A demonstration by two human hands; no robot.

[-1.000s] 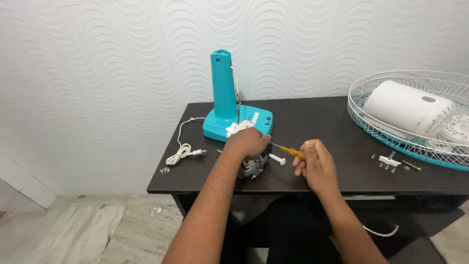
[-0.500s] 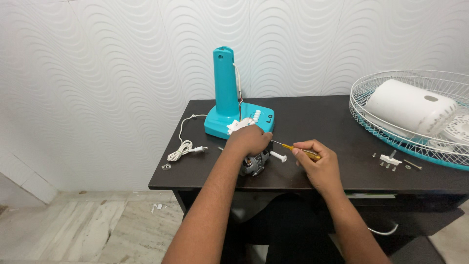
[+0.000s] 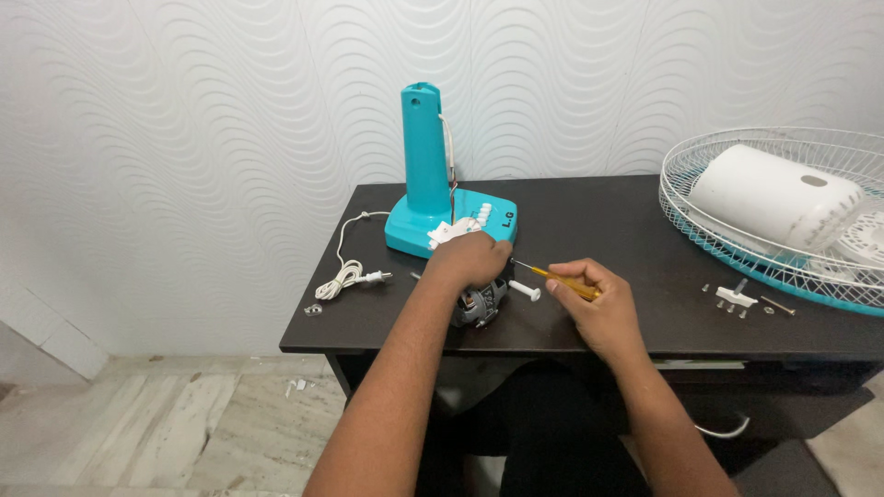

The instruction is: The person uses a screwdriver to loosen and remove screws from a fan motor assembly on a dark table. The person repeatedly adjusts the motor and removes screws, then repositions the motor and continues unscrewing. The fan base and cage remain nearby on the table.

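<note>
A small grey fan motor (image 3: 479,304) lies near the front of the dark table (image 3: 626,221). My left hand (image 3: 471,260) covers it from above and grips it. My right hand (image 3: 594,304) holds a screwdriver (image 3: 562,279) with a yellow handle, its thin metal tip pointing left toward the motor, just beside my left hand. A short white plastic peg (image 3: 525,290) lies on the table between my two hands, under the screwdriver shaft.
A teal fan stand (image 3: 433,184) with white buttons stands behind my hands, its white cord and plug (image 3: 348,272) trailing left. At the right sit a wire fan guard (image 3: 737,230) holding a white motor cover (image 3: 773,198), and several small screws and a white part (image 3: 737,296).
My right hand has shifted slightly, bringing the screwdriver tip closer to the motor. My left hand stays on the motor.
</note>
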